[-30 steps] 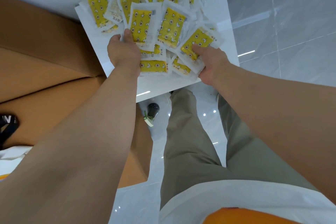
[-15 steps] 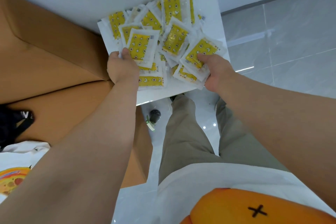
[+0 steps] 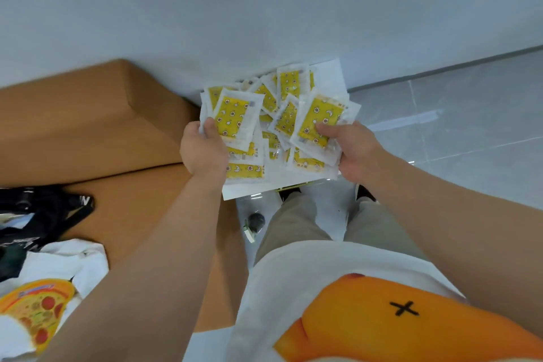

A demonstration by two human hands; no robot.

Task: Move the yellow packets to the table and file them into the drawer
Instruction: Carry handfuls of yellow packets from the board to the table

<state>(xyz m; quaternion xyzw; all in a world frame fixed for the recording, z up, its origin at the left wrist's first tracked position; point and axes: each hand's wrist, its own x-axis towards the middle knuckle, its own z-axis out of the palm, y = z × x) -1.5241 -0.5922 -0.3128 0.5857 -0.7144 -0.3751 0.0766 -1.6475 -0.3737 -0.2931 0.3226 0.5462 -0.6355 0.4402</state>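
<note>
**Over a grey tiled floor [image 3: 470, 138], a heap of yellow packets [image 3: 282, 123] gripped from both sides**

The floor is glossy and pale grey, and meets a plain light wall [image 3: 264, 9] at a dark skirting line; a large brown cardboard box [image 3: 102, 132] fills the left side, its flaps open. The yellow packets lie in a loose, overlapping heap on a white board [image 3: 330, 75] – each one clear-edged with a yellow printed centre. The board sits just right of the box, above the person's feet; whether it rests on anything cannot be told.

The left hand [image 3: 202, 150] grips the heap's left edge, thumb pressed on top of a packet, the fingers hidden underneath; the right hand [image 3: 357, 150] grips the right edge the same way, thumb flat on a tilted packet, fingers tucked below.

Below the board stand khaki trousers [image 3: 293, 229] and a white shirt [image 3: 293, 288] with an orange print; a small dark object [image 3: 255, 220] lies on the floor beside the box – too blurred to name. On the box at the far left rest a black bag [image 3: 44, 214] and a white cloth [image 3: 73, 258] with a pizza picture.
</note>
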